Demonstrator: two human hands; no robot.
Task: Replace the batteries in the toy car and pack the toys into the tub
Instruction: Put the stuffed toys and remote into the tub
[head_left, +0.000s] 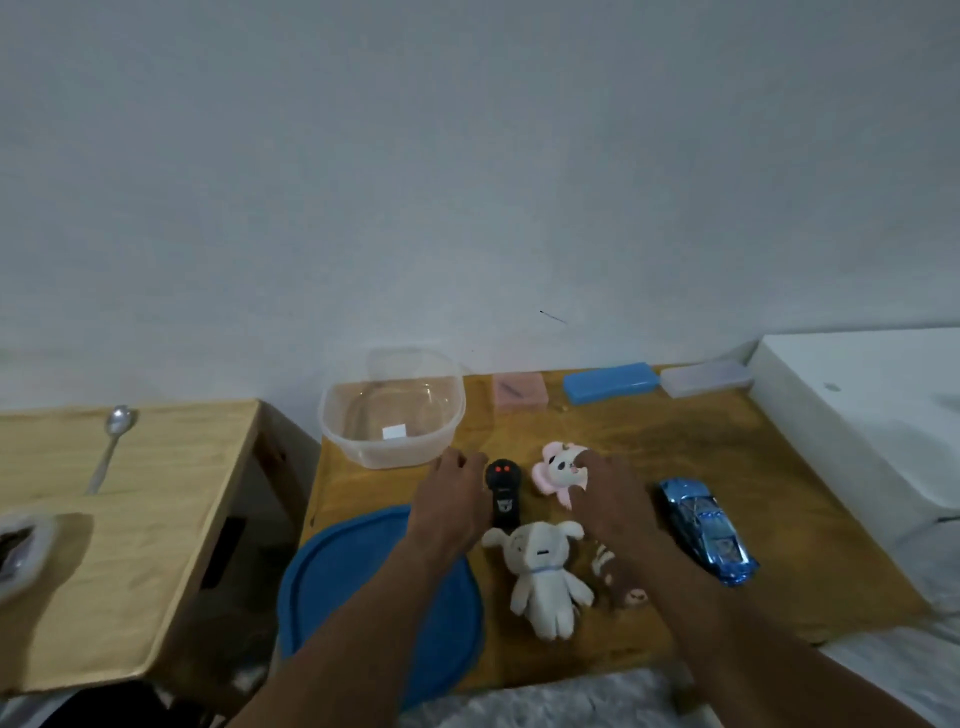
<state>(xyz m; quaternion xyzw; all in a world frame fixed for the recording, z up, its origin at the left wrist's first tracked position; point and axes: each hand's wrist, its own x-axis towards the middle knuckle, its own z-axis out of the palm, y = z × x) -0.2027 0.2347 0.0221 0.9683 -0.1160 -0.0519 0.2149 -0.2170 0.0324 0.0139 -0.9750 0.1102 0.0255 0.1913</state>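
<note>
A clear plastic tub (343, 441) stands at the back left of the low wooden table (779, 519). Its blue lid (332, 587) lies in front of it. A black remote control (503, 493) with two red lights lies between my hands. My left hand (452, 504) rests just left of it, fingers loosely apart. My right hand (613, 499) lies over a pink-and-white plush toy (558, 467), fingers touching it. A white plush dog (545, 577) lies nearer me. A small brown striped plush (618, 577) is partly hidden under my right forearm. The shiny blue toy car (709, 530) sits to the right.
At the table's back edge lie a pink box (519, 392), a blue case (608, 382) and a pale translucent case (706, 378). A white block (872, 415) borders the right side. A second wooden table (130, 519) on the left carries a spoon (111, 441).
</note>
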